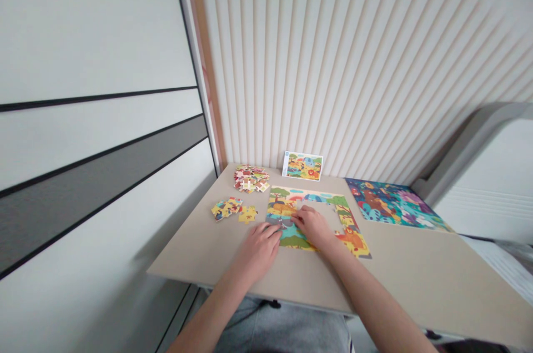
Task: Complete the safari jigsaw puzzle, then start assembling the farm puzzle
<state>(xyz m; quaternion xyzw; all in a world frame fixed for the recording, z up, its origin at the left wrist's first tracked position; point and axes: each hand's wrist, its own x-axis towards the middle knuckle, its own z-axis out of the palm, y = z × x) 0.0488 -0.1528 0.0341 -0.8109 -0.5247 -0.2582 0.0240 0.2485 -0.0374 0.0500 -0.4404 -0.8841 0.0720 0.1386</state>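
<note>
A partly assembled jigsaw puzzle (293, 242) with animals and trees lies on the table, with a gap in its middle and right part. My left hand (261, 245) rests palm down at the puzzle's left edge, fingers stretched out flat onto it. Over the inner area, my right hand (313, 225) has its fingers bent together, their tips touching the puzzle beside the gap. Whatever those fingertips may hold is hidden. Left of the puzzle lie a loose yellow puzzle piece (248, 214) and a small cluster of pieces (226, 208).
A heap of puzzle pieces (250, 179) sits at the table's back left. A picture card (302, 166) leans against the ribbed wall. To the right lies a dark, colourful puzzle (395, 204). The table's (200, 256) left edge is near a white panel.
</note>
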